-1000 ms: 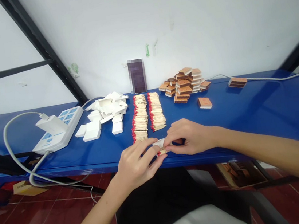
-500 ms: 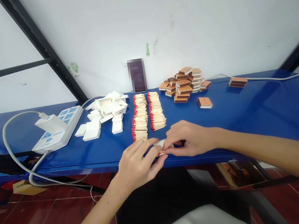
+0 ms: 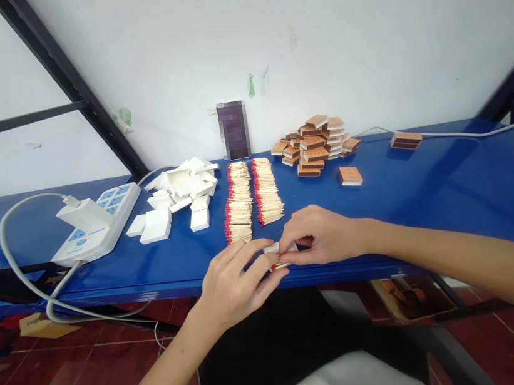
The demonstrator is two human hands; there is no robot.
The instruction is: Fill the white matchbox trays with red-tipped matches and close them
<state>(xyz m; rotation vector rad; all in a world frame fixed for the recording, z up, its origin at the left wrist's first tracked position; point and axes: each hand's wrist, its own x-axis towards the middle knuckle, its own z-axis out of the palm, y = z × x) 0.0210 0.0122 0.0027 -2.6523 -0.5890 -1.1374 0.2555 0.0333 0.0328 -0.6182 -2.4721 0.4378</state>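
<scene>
Near the table's front edge my left hand (image 3: 236, 282) is closed around a small white matchbox tray (image 3: 271, 249), thumb below and fingers above. A few red-tipped matches (image 3: 282, 265) show at the tray's near side. My right hand (image 3: 316, 237) is closed too, thumb and fingertips pinched together inside the tray; what lies between them is hidden. Just beyond the hands, two long rows of matches lie side by side, the left row (image 3: 238, 201) and the right row (image 3: 267, 194), red heads pointing left.
Loose white trays (image 3: 180, 187) are heaped at left, beside a power strip (image 3: 101, 229) with a plugged-in charger and cables. Brown matchboxes (image 3: 313, 147) are stacked at back right; a single matchbox (image 3: 350, 176) lies nearer. A pixelated dark object (image 3: 234, 131) leans against the wall.
My right fingers have drawn together and shifted slightly within the tray. The left hand keeps its hold on the tray. The whole view has shifted a little.
</scene>
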